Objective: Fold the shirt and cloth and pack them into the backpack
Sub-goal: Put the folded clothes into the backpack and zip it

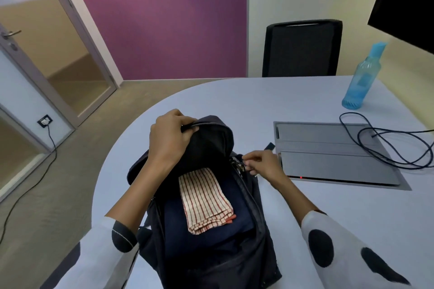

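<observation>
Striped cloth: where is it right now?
Head view: the folded striped cloth lies inside the open backpack on the dark folded shirt, centre frame, between both forearms.

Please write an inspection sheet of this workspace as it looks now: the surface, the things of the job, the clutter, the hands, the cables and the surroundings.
Surface: pale lilac rounded table, with a grey metal floor-box style panel set in it.
Job's things: black fabric backpack lying open on the table; folded red-striped white cloth on top of a folded navy shirt, both inside.
Clutter: blue plastic bottle, upright, far right.
Hands: left hand grips the backpack's top flap; right hand pinches at the zip on the right edge.
Cables: black cable looped over the panel; another black cable runs from a wall socket across the floor.
Surroundings: black mesh chair, purple wall, glass door.
</observation>
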A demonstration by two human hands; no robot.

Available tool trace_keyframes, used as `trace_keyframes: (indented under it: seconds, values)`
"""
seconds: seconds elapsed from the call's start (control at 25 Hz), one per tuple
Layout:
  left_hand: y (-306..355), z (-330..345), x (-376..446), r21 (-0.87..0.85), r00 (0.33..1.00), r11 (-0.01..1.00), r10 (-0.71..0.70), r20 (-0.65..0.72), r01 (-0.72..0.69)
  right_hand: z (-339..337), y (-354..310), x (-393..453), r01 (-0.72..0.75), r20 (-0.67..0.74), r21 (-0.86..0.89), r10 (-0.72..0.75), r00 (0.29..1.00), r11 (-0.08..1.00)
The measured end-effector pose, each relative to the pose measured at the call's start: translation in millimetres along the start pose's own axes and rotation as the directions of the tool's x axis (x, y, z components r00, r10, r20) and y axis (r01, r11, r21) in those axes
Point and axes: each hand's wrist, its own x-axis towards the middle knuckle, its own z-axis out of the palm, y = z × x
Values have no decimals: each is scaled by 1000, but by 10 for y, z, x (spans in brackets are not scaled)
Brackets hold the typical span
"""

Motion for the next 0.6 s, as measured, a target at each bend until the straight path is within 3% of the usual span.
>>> trace_keyframes:
  seconds: [0.12, 0.4, 0.52, 0.6]
  values:
    - [13, -26, -37, 0, 1000, 1000, -3, 9, 3, 373, 144, 123, 32, -70, -193, -46, 997, 981]
    - [-27, -27, -21, 3, 1000, 1000, 8, 18, -8, 596, 181, 314, 199, -4, -516, -234, 972, 834]
    - [-31, -7, 26, 1, 1000, 1000, 1, 1, -1, 531, 193, 296, 199, -61, -514, -266, 962, 835]
    - [-22, 21, 37, -1, 1000, 1000, -18, -1, 18, 462, 149, 193, 148, -187, -325, -217, 958, 934]
